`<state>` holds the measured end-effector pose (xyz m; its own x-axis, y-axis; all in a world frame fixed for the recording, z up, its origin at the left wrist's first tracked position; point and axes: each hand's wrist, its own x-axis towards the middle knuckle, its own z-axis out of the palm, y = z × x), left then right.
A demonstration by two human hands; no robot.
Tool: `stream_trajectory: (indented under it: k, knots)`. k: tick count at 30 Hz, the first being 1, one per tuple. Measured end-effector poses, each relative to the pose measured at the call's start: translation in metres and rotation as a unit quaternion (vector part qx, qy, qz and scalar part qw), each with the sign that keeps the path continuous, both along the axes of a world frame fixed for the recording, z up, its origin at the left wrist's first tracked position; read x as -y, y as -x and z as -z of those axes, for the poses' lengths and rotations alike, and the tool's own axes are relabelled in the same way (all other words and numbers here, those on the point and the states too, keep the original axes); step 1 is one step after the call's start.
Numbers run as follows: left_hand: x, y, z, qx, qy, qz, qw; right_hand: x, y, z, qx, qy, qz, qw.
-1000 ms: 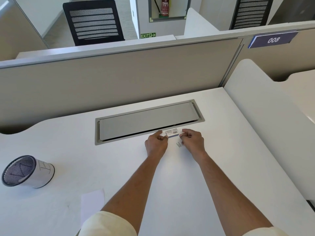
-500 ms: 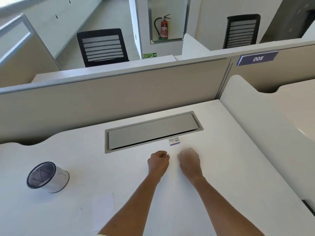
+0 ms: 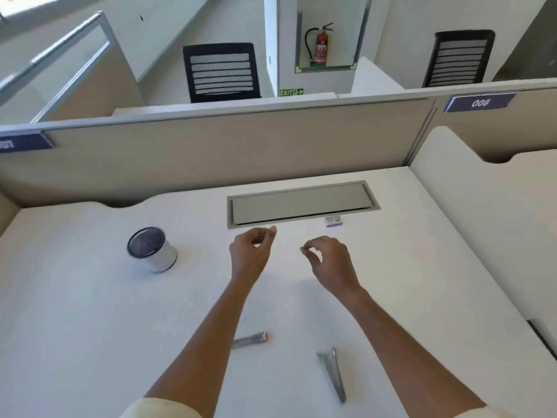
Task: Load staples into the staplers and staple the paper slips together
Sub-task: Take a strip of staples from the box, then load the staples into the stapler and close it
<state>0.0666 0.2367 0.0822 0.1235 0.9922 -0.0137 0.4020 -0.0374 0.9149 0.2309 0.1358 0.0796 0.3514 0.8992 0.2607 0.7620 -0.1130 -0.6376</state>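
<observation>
White bench (image 3: 90,327) fills your view, with a beige partition (image 3: 241,146) behind it carrying a purple tag reading "008" (image 3: 480,102) mirrored; a green "EXIT" sign (image 3: 291,92) and a red extinguisher (image 3: 321,46) sit beyond. Compared with half a second ago, your view has pulled back: two staplers now show near you, one with a red tip (image 3: 251,340) by your left forearm and a plain metal one (image 3: 333,374) between your forearms, nearer the right. The cup (image 3: 152,249) appears closer to centre. Your hands have parted. Your left hand (image 3: 251,251) is loosely curled, thumb and fingers near together; whether it pinches anything you cannot tell from this. Your right hand (image 3: 327,257) has thumb and forefinger pressed together, perhaps on something tiny, too blurred to tell. The staple box (image 3: 333,221) lies beside the grey hatch (image 3: 301,203), just beyond your right hand, not touching it.
</observation>
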Motion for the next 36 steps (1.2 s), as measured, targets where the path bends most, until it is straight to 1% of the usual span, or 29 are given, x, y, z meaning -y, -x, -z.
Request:
stream_trajectory:
  k: [6,11,16,20,24,28,33,36]
  knots:
    - [0.019,0.100,-0.003,-0.015,-0.035,-0.014,0.999,0.012,0.073,-0.013,-0.044,-0.021,-0.066,0.997]
    - [0.042,0.160,0.009,-0.044,-0.017,-0.023,0.999,0.020,0.119,-0.006,-0.075,-0.013,-0.092,0.993]
    - [0.069,0.204,0.032,-0.082,-0.004,0.024,0.996,0.035,0.156,0.015,-0.095,0.006,-0.092,0.991]
    - [0.092,0.220,0.052,-0.116,-0.017,0.098,0.988,0.048,0.172,0.037,-0.102,0.031,-0.074,0.992]
    - [0.102,0.219,0.071,-0.185,-0.051,0.168,0.967,0.061,0.180,0.056,-0.107,0.057,-0.040,0.992]
    - [0.103,0.209,0.082,-0.231,-0.059,0.219,0.946,0.072,0.184,0.068,-0.113,0.067,-0.004,0.991]
    - [0.103,0.191,0.094,-0.291,-0.046,0.247,0.923,0.081,0.190,0.073,-0.131,0.064,0.017,0.989]
    - [0.101,0.182,0.097,-0.307,-0.047,0.248,0.918,0.087,0.192,0.074,-0.138,0.064,0.023,0.988]
